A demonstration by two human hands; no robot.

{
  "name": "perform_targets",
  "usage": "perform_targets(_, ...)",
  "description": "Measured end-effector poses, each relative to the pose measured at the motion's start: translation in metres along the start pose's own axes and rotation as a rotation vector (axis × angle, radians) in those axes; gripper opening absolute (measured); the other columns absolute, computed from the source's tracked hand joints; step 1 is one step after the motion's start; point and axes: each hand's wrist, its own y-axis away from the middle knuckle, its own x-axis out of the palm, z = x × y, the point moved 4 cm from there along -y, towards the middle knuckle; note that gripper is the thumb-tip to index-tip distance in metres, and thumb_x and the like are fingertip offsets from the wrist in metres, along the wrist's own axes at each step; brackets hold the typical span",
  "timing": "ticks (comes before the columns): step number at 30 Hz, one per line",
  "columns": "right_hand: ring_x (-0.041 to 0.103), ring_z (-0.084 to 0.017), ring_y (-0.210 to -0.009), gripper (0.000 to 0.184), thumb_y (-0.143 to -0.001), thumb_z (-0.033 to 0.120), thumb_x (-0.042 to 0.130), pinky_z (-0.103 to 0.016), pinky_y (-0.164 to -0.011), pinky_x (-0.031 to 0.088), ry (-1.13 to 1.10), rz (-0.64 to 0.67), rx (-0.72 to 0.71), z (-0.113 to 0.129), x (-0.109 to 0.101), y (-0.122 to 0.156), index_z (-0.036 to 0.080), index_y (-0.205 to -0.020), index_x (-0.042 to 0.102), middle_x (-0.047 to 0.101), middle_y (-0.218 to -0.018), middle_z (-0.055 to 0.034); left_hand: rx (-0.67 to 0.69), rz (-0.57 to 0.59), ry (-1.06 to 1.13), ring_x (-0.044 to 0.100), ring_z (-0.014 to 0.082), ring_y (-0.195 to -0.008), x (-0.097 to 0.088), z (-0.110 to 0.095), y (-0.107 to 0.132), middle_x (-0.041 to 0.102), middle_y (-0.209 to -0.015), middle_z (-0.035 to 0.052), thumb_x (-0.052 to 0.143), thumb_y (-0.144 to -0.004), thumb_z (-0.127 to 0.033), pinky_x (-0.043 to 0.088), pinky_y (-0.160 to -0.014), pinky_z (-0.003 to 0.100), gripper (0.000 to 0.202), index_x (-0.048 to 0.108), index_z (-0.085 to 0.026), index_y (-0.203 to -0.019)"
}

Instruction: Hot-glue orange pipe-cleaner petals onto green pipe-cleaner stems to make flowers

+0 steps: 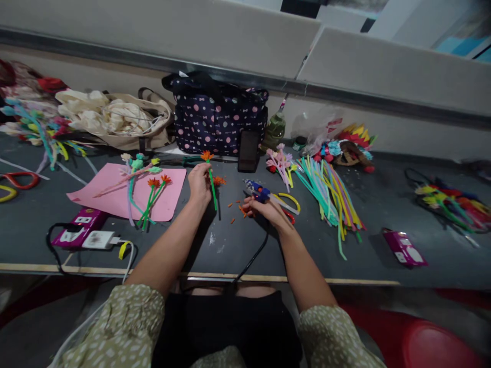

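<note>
Between the fingers of my left hand (200, 184) is a pipe-cleaner flower (213, 189) with an orange head and a green stem, held upright above the dark table. My right hand (266, 210) is wrapped round a blue glue gun (258, 190), its nozzle pointing left toward the flower. A black cord (253, 259) runs from beneath that hand to the table's front edge. Small orange pipe-cleaner pieces (232, 221) lie between my hands. Just beyond the flower sits an orange fuzzy piece (219, 181). Scissors with yellow and red handles (290, 200) lie partly hidden behind the right hand.
Finished flowers (153, 197) rest on a pink sheet (111, 186) at left, above a purple power strip (82, 225). A polka-dot bag (218, 120) and a phone (248, 151) stand behind. Loose pipe cleaners (332, 191) spread at right, with a purple box (404, 247) beyond.
</note>
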Motion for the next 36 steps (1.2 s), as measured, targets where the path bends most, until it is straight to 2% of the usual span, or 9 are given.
perform_targets(3, 0.067, -0.018, -0.056, 0.022, -0.069, 0.032, 0.068, -0.028, -0.049, 0.055, 0.124, -0.161, -0.034, -0.002, -0.024, -0.004, 0.021, -0.084, 0.056, 0.066, -0.069, -0.0011, 0.002, 0.008, 0.004, 0.042, 0.0073, -0.047, 0.0, 0.002, -0.001, 0.05, -0.06, -0.0043, 0.073, -0.057, -0.028, 0.034, -0.043, 0.022, 0.02, 0.056, -0.021, -0.064)
perform_targets(6, 0.069, -0.019, -0.057, 0.021, -0.068, 0.027, 0.066, -0.026, -0.046, 0.054, 0.246, -0.184, -0.041, -0.011, -0.029, -0.01, 0.022, -0.085, 0.054, 0.066, -0.07, 0.0, 0.007, 0.012, 0.0, 0.041, 0.0076, -0.047, -0.001, 0.003, -0.002, 0.051, -0.06, -0.0034, 0.073, -0.057, -0.028, 0.034, -0.043, 0.022, 0.02, 0.055, -0.021, -0.063)
perform_targets(12, 0.07, -0.018, -0.067, 0.025, -0.068, 0.035, 0.072, -0.025, -0.056, 0.057, 0.05, -0.078, -0.062, -0.007, -0.007, -0.006, 0.02, -0.082, 0.058, 0.068, -0.076, -0.0033, 0.012, -0.001, -0.013, 0.042, 0.0076, -0.047, 0.0, 0.001, 0.001, 0.05, -0.06, -0.0037, 0.071, -0.056, -0.027, 0.034, -0.043, 0.022, 0.017, 0.057, -0.021, -0.064)
perform_targets(15, 0.068, -0.016, -0.065, 0.027, -0.069, 0.039, 0.073, -0.027, -0.06, 0.057, -0.079, 0.095, 0.008, 0.001, 0.008, 0.004, 0.018, -0.082, 0.062, 0.07, -0.077, -0.0048, 0.013, -0.001, -0.006, 0.042, 0.0073, -0.047, 0.0, 0.0, 0.002, 0.051, -0.06, -0.0042, 0.071, -0.057, -0.027, 0.034, -0.043, 0.022, 0.017, 0.057, -0.021, -0.065)
perform_targets(20, 0.073, -0.02, -0.081, 0.025, -0.062, 0.03, 0.077, -0.03, -0.074, 0.059, -0.121, 0.322, 0.113, -0.004, 0.037, 0.012, 0.017, -0.081, 0.067, 0.073, -0.082, -0.0065, 0.007, 0.005, 0.026, 0.042, 0.0071, -0.047, 0.0, 0.0, 0.0, 0.052, -0.059, -0.0042, 0.072, -0.056, -0.026, 0.034, -0.043, 0.02, 0.018, 0.058, -0.02, -0.065)
perform_targets(23, 0.072, -0.022, -0.09, 0.027, -0.058, 0.028, 0.08, -0.032, -0.08, 0.058, -0.134, 0.237, 0.051, -0.01, 0.037, 0.005, 0.018, -0.08, 0.068, 0.074, -0.092, -0.0069, 0.012, 0.01, 0.034, 0.041, 0.0067, -0.046, 0.0, 0.001, 0.0, 0.051, -0.059, -0.0046, 0.072, -0.056, -0.027, 0.032, -0.042, 0.02, 0.019, 0.057, -0.02, -0.065)
perform_targets(27, 0.072, -0.02, -0.087, 0.026, -0.063, 0.033, 0.08, -0.031, -0.078, 0.058, -0.117, 0.039, -0.054, -0.002, 0.01, 0.0, 0.02, -0.081, 0.067, 0.075, -0.094, -0.0069, 0.02, 0.008, 0.028, 0.04, 0.0066, -0.046, -0.001, 0.001, 0.0, 0.05, -0.059, -0.0049, 0.071, -0.056, -0.027, 0.032, -0.042, 0.02, 0.018, 0.057, -0.019, -0.064)
perform_targets(31, 0.068, -0.018, -0.06, 0.026, -0.066, 0.037, 0.078, -0.029, -0.057, 0.055, -0.06, 0.121, 0.068, 0.005, -0.007, 0.006, 0.02, -0.076, 0.062, 0.07, -0.068, -0.0036, 0.013, 0.003, 0.02, 0.04, 0.0068, -0.047, 0.0, 0.001, 0.0, 0.05, -0.06, -0.0041, 0.071, -0.056, -0.026, 0.032, -0.042, 0.021, 0.017, 0.057, -0.02, -0.063)
perform_targets(36, 0.07, -0.019, -0.07, 0.026, -0.062, 0.034, 0.08, -0.028, -0.061, 0.056, -0.008, 0.133, 0.055, 0.004, 0.002, 0.005, 0.019, -0.073, 0.062, 0.071, -0.075, -0.0052, 0.026, 0.011, 0.027, 0.04, 0.0068, -0.047, 0.0, 0.001, -0.001, 0.05, -0.06, -0.0041, 0.071, -0.056, -0.025, 0.033, -0.042, 0.02, 0.016, 0.058, -0.02, -0.065)
